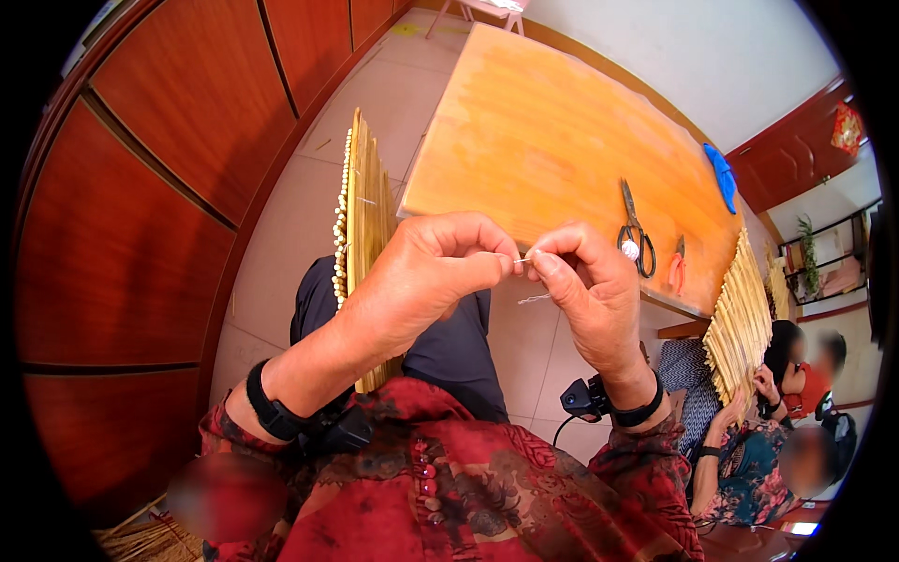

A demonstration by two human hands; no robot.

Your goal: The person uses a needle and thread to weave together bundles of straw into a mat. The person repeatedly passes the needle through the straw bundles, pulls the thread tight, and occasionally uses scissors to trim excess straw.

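My left hand (445, 265) and my right hand (588, 286) meet in front of me, just off the near edge of the wooden table. Both are closed in a pinch, thumb against forefinger. Between their fingertips runs a short piece of thin pale thread (523, 260); whether a needle is there too is too small to tell. A loose end of white thread (535, 299) dangles below my right fingers. Against my left leg stands a panel of straw-coloured stalks (367, 201), bound side by side, its stalk ends facing left.
On the orange-brown table (534, 122) lie black scissors (633, 225), a white thread ball (630, 249), red-handled pliers (677, 267) and a blue cloth (721, 178). Wooden cabinets (140, 234) line the left. At right, a co-worker (749, 468) holds another stalk panel (740, 318).
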